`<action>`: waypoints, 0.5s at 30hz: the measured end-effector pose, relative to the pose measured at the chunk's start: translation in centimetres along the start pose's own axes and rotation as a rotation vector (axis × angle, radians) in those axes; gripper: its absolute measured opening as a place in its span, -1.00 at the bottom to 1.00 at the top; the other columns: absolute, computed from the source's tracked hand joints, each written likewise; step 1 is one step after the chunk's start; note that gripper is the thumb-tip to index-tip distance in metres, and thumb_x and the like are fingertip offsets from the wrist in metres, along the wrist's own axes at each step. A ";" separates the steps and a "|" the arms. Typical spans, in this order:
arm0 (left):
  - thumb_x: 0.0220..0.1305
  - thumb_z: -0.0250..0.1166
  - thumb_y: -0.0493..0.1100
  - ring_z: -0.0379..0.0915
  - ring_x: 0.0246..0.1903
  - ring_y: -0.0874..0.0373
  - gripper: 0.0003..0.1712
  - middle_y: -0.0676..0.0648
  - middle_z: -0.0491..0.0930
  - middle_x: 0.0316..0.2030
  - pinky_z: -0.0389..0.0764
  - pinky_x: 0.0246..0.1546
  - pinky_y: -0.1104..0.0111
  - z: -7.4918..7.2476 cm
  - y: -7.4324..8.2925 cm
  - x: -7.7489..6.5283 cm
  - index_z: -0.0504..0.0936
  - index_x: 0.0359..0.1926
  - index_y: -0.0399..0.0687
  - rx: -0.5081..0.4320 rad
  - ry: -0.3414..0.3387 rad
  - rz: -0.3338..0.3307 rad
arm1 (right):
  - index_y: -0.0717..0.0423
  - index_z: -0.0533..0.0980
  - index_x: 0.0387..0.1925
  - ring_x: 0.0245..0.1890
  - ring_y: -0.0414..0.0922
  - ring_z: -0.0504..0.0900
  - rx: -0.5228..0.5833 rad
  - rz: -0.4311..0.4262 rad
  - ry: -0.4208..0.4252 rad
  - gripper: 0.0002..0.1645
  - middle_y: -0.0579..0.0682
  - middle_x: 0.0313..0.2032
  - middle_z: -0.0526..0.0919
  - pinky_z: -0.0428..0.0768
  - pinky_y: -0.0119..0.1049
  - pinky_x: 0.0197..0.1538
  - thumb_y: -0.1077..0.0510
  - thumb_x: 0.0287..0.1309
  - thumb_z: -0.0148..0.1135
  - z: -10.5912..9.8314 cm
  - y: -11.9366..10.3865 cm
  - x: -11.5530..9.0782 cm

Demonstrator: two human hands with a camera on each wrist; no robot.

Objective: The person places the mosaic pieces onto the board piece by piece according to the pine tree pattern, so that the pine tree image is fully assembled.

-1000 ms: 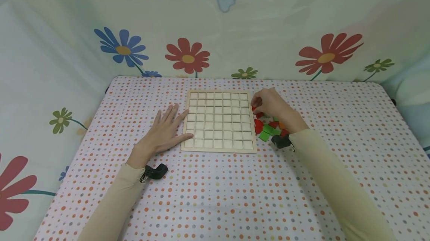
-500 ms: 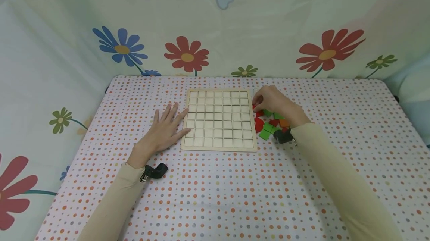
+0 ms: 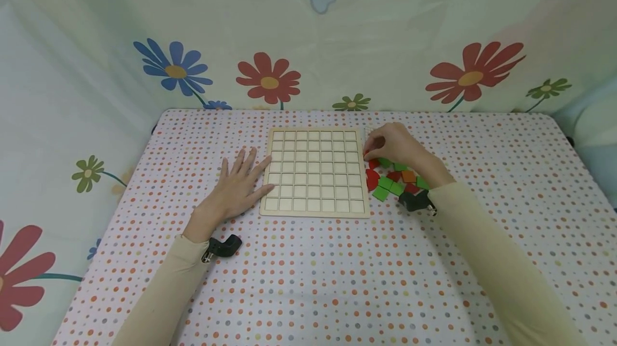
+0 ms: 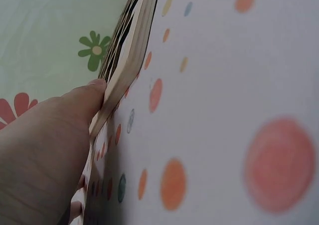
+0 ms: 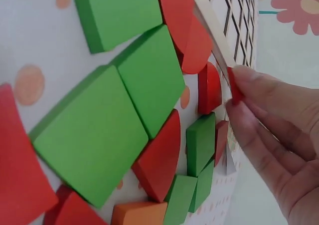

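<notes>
Your right hand (image 3: 397, 145) pinches a red piece (image 5: 233, 87) between thumb and finger, at the right edge of the grid board (image 3: 314, 166). The board lies to that hand's left (your left hand (image 3: 233, 188), fingers spread, touches the opposite edge).

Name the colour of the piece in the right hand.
The piece is red, clearest in the right wrist view.
</notes>
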State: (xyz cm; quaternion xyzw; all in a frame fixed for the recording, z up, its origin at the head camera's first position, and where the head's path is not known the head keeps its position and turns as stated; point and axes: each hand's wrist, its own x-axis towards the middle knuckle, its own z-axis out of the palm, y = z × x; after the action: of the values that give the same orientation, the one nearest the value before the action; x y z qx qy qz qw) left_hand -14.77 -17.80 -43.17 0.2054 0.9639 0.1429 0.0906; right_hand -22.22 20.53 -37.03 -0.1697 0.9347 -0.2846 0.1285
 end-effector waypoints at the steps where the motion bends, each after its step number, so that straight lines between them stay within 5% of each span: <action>1: 0.59 0.03 0.30 -0.52 0.63 -0.26 -0.15 -0.25 -0.31 0.67 -0.46 0.48 -0.34 0.0 0.0 0.0 -0.01 0.70 0.18 -0.001 0.000 0.001 | 0.27 0.74 -0.30 -0.29 0.00 0.70 0.009 0.011 0.011 -0.92 0.13 -0.29 0.80 0.61 -0.17 -0.12 0.31 0.19 0.52 0.0 0.1 -0.1; 15: 0.51 0.07 0.40 -0.53 0.63 -0.24 -0.12 -0.25 -0.30 0.67 -0.45 0.47 -0.38 -0.4 0.4 0.1 0.11 0.68 0.22 -0.035 -0.030 -0.022 | 0.30 0.74 -0.15 -0.39 0.10 0.63 0.105 -0.049 0.076 -0.87 0.21 -0.24 0.79 0.51 -0.37 -0.40 0.31 0.30 0.43 0.0 -1.5 0.6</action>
State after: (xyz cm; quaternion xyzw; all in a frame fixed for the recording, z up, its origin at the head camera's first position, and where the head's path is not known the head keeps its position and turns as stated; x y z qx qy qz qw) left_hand -14.84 -17.53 -42.71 0.1954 0.9620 0.1556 0.1099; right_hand -22.40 19.16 -36.23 -0.1745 0.9183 -0.3424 0.0948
